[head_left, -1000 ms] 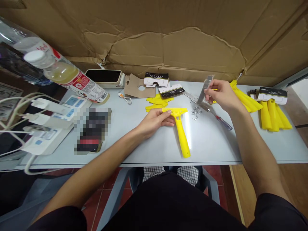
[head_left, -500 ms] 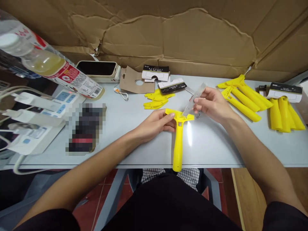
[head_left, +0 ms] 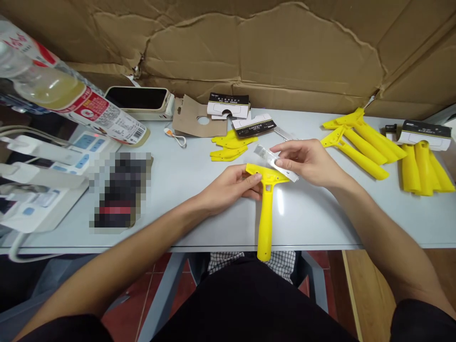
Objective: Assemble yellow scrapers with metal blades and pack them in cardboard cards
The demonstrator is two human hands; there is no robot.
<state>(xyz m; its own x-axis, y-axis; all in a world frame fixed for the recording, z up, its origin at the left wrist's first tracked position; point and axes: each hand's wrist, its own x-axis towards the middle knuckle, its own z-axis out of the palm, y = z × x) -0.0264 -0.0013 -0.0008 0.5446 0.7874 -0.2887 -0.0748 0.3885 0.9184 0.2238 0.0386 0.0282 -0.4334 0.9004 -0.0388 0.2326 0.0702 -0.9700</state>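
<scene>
My left hand (head_left: 235, 186) grips the head of a yellow scraper handle (head_left: 265, 223), thumb on top and fingers underneath. The T-shaped head faces up, and the grip end reaches past the table's front edge. Between thumb and fingers, my right hand (head_left: 306, 159) holds a flat metal blade (head_left: 272, 161) with holes in it. The blade sits slanted just above the head's far edge; whether the two touch I cannot tell. Behind it lie several curved yellow plastic pieces (head_left: 230, 151) and another metal strip (head_left: 283, 133).
More yellow scraper handles (head_left: 370, 145) and several grip sleeves (head_left: 423, 168) lie at right. Printed card packages (head_left: 253, 124) and a brown card (head_left: 197, 116) are at the back. Left stand a bottle (head_left: 103, 111), a power strip (head_left: 39, 204) and a pixelated object (head_left: 121, 190). A cardboard wall (head_left: 270, 52) closes the back.
My right hand has turned the blade from upright and slanting right to lying along the scraper's head. My left hand keeps its hold; the handle tilts slightly.
</scene>
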